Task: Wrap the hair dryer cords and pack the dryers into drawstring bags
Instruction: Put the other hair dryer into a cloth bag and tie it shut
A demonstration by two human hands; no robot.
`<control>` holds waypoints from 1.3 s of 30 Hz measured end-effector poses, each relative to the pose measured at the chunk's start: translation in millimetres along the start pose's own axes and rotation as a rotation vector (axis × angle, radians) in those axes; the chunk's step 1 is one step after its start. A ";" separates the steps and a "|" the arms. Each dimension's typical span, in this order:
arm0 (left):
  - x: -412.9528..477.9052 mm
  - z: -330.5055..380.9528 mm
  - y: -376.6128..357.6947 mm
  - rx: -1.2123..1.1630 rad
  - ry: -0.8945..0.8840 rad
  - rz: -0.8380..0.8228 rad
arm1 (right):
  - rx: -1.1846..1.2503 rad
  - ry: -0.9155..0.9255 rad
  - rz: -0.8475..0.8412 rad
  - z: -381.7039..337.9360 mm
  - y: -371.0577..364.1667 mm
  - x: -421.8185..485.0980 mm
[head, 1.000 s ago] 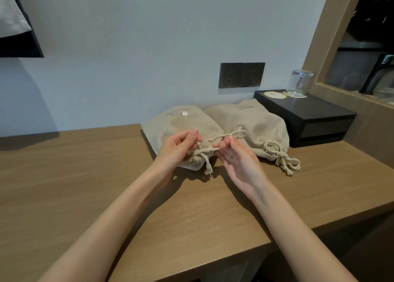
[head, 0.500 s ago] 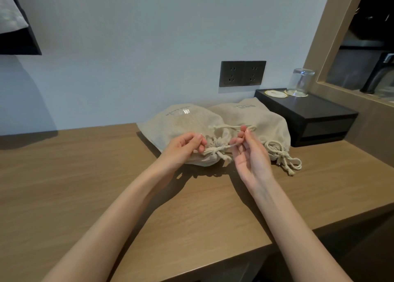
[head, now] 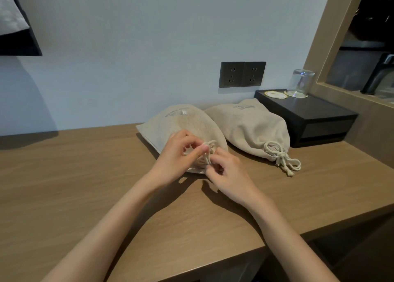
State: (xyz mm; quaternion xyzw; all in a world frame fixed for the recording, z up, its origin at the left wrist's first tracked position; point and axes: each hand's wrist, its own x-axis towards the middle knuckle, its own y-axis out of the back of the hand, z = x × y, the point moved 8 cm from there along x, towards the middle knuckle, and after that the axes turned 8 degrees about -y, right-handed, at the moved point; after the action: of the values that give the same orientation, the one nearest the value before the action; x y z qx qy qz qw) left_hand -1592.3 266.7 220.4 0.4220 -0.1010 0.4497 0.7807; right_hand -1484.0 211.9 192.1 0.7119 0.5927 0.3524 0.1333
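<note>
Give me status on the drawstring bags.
Grips: left hand, right hand pinch drawstring of left bag; right bag tied shut; nothing blocking.

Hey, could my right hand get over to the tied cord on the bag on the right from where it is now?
Probably yes: only bare desk lies between the right hand and the tied cord. But that hand is pinching the drawstring of the near bag, so it would have to let go first.

A wooden counter bears two drawstring bags and a black box.
</note>
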 end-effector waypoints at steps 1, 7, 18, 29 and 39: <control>0.5 0.7 -0.1 -0.012 -0.007 -0.003 | -0.023 0.008 0.015 0.3 -0.3 -0.7; -2.2 2.3 -2.8 -0.080 -0.043 -0.181 | 0.163 -0.097 0.055 15.5 8.3 2.0; -1.2 5.2 4.0 0.129 -0.063 -0.196 | 0.500 -0.386 0.103 36.7 17.6 0.6; -20.8 -1.1 -26.4 0.091 0.115 -0.645 | 0.918 -0.607 -0.048 48.9 10.0 -7.6; -6.3 2.6 -20.6 0.327 -0.071 -0.355 | 0.580 -0.372 -0.020 28.8 18.5 -5.2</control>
State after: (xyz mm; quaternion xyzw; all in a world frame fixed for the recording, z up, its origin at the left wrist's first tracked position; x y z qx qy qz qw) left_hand -1579.2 255.9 206.9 0.5694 0.0215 0.3008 0.7648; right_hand -1451.4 208.8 180.9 0.7664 0.6406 0.0319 0.0344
